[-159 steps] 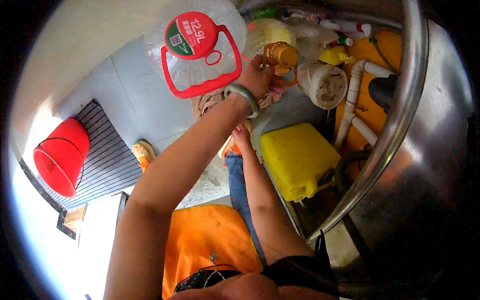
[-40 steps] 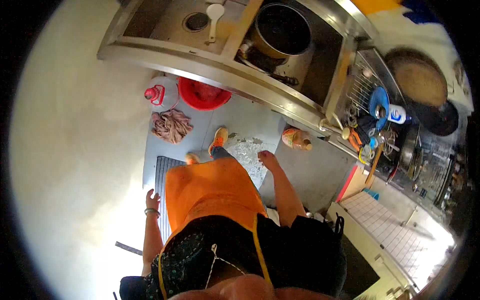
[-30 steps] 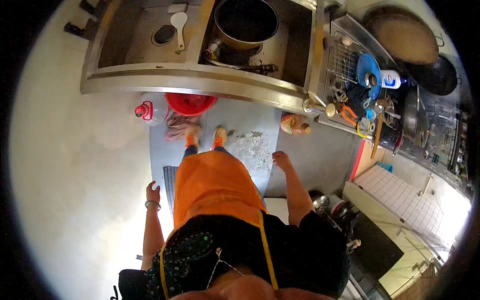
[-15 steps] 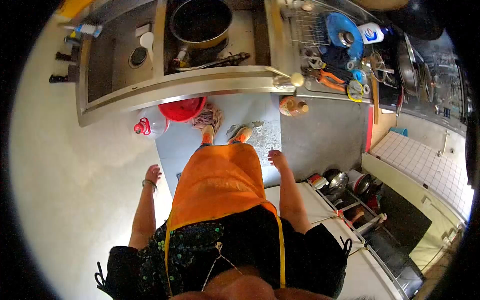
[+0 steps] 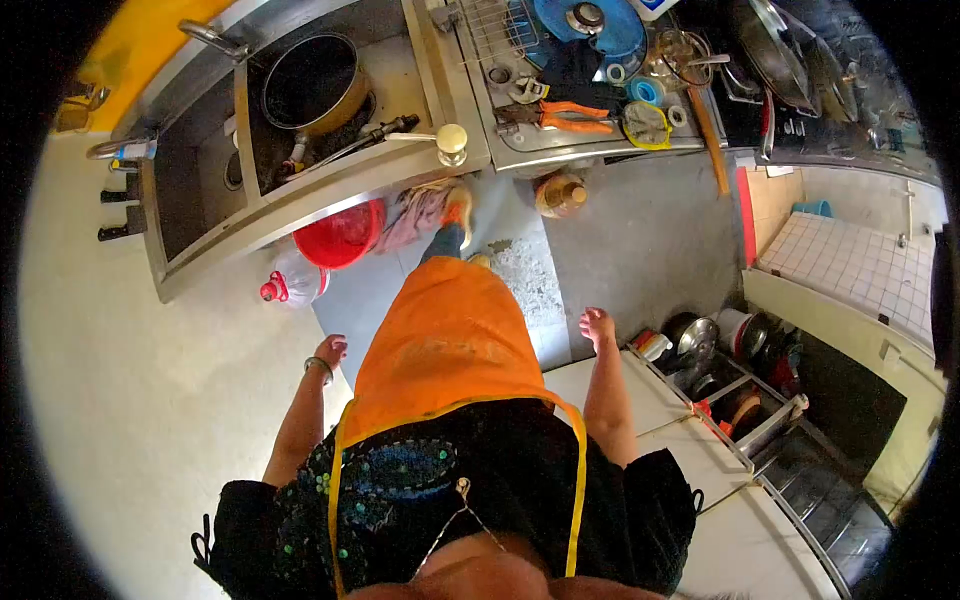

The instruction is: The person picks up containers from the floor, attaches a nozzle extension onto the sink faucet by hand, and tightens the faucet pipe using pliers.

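My left hand hangs beside the orange apron, fingers loosely bent and holding nothing. A bracelet circles that wrist. On the other side, my right hand hangs above the floor, also holding nothing, with its fingers slightly apart. Neither hand touches an object. Below the sink edge a red basin stands beside a clear jug with a red cap. One foot is on or against a crumpled cloth; I cannot tell which.
A double sink holds a large pot. The counter to its right carries orange-handled pliers, a blue lid, tape rolls and pans. A bottle stands below. Pots fill a rack at right.
My view has turned and moved closer to the counter. One foot has stepped forward onto or beside the cloth. Both arms still hang at my sides with nothing held.
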`<state>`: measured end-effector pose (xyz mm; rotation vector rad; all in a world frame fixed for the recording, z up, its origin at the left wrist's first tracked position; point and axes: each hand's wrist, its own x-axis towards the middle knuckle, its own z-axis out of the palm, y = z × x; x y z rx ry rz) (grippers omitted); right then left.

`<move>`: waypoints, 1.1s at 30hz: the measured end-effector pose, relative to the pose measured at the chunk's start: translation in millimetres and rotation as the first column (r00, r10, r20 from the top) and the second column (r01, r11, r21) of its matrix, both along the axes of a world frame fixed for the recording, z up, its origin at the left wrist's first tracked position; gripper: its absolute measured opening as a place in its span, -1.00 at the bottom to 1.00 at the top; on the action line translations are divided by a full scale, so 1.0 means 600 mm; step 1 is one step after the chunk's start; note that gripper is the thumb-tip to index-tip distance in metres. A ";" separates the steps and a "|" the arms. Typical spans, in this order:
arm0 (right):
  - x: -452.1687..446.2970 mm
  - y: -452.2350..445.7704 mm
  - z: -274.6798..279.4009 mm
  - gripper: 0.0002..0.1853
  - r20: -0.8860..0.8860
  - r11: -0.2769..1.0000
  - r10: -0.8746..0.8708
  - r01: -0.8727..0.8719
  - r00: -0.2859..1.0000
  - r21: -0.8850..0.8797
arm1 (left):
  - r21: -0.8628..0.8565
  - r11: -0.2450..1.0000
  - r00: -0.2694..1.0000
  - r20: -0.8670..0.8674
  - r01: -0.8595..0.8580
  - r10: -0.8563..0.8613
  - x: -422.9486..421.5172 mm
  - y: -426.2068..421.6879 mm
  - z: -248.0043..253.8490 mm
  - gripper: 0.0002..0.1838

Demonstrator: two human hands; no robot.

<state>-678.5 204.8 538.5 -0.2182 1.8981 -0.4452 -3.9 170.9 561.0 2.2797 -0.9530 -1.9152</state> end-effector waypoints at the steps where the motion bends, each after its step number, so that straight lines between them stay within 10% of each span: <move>1: 0.003 -0.005 0.000 -0.64 -0.016 1.000 0.022 -0.022 1.000 -0.011 | 0.064 0.998 0.999 0.027 0.023 -0.025 -0.002 0.009 -0.003 -0.69; 16: 0.011 -0.063 -0.017 -0.69 0.144 0.993 0.091 -0.101 0.985 0.065 | -0.207 0.976 0.996 0.065 0.067 -0.055 -0.071 -0.101 0.033 -0.64; 20: -0.025 -0.111 -0.120 -0.76 -0.043 0.889 0.455 -0.456 0.889 -0.025 | -0.340 0.938 0.992 0.084 -0.063 0.097 -0.071 -0.052 0.082 -0.68; 21: 0.001 -0.154 -0.069 -0.80 0.057 0.968 0.245 -0.240 0.968 -0.076 | -0.378 0.922 0.988 0.085 -0.085 0.126 -0.073 -0.047 0.096 -0.69; 25: 0.079 -0.298 0.092 -0.83 -0.382 0.729 0.405 -0.546 0.830 -0.413 | -0.505 0.836 0.962 0.041 -0.214 0.271 -0.093 -0.104 0.180 -0.70; 29: 0.186 -0.446 0.358 -0.79 -0.264 0.643 0.083 -0.255 0.961 -0.723 | -0.701 0.599 0.904 -0.160 -0.387 0.397 -0.082 -0.256 0.247 -0.72; 33: 0.293 -0.596 0.534 -0.79 -0.281 0.393 0.163 -0.323 0.946 -0.861 | -0.759 0.510 0.911 -0.285 -0.405 0.299 -0.084 -0.458 0.366 -0.70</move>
